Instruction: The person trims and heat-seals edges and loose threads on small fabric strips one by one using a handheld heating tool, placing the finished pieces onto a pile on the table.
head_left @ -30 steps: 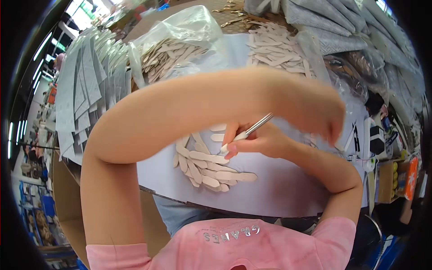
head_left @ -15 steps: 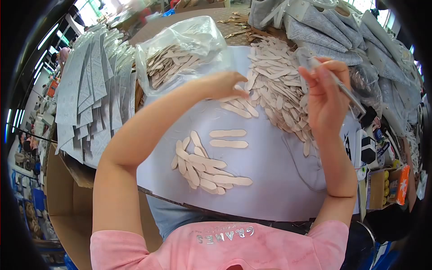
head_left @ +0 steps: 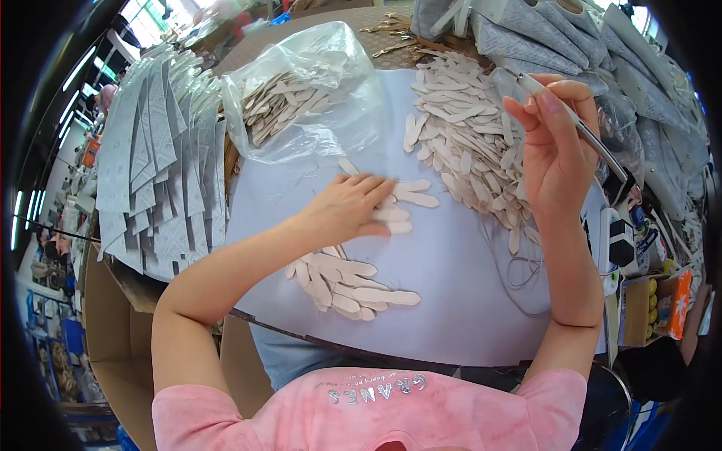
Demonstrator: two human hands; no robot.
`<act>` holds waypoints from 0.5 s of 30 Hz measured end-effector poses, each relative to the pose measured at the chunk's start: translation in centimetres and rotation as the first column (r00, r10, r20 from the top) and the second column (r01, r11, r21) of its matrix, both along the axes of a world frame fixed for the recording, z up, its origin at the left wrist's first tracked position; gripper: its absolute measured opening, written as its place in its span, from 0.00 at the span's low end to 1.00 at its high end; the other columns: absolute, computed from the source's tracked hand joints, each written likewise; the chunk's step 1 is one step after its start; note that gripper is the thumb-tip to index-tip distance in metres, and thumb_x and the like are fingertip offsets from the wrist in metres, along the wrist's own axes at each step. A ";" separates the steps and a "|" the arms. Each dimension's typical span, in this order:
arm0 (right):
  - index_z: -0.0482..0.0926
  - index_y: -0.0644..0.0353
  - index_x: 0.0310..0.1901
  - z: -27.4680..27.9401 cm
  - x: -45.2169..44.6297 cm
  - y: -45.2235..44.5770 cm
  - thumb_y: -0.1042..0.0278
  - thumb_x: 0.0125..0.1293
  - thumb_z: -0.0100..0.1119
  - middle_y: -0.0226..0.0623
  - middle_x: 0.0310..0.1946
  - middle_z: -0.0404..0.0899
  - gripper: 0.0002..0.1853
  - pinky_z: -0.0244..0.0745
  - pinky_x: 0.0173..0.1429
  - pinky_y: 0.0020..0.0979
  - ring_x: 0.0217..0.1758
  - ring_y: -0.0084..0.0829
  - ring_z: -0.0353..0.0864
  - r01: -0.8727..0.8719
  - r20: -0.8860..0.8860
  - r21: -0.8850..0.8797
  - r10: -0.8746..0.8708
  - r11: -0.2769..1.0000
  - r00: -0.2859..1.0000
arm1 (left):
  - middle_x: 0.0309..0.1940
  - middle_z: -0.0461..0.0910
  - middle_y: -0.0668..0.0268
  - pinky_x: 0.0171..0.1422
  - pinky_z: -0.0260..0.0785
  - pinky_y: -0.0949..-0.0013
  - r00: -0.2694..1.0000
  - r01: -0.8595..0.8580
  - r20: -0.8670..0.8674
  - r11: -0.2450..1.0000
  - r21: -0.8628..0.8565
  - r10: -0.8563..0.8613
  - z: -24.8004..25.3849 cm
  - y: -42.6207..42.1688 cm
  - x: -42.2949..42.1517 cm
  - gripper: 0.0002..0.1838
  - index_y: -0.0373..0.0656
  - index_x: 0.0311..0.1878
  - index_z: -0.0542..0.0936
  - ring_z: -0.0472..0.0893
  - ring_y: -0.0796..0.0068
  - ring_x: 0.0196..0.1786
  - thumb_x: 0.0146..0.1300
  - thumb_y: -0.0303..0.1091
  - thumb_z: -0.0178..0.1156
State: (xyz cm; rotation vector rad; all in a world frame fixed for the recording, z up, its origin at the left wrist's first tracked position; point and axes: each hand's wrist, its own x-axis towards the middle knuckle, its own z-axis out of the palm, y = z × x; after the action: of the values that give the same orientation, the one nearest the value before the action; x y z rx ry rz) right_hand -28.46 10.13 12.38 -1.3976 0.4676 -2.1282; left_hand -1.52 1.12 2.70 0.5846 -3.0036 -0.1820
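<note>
A window (head_left: 144,21) glares upper left while fisheye distortion bends the dark-rimmed edges.

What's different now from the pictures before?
The left hand swung back from the right and came nearer the body, over loose strips. The right hand rose from low over the table, still gripping the pen. The clear bag and small near pile stayed about put.
</note>
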 end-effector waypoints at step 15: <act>0.73 0.67 0.46 0.1 1.1 0.2 0.78 0.72 0.52 0.42 0.49 0.74 0.05 0.86 0.54 0.34 0.41 0.21 0.81 0.015 -0.073 0.106 -0.008 0.994 0.997 | 0.42 0.74 0.55 0.49 0.70 0.54 0.893 -0.263 -0.417 0.948 -0.178 0.169 2.0 -3.7 -1.6 0.15 0.35 0.51 0.72 0.77 0.54 0.48 0.60 0.27 0.56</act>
State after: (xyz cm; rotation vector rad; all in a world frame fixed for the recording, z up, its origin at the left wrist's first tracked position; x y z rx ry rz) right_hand -27.36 10.28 12.47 -1.4180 0.6097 -2.0357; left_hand -3.16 -2.57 4.69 0.7497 -2.4971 0.0579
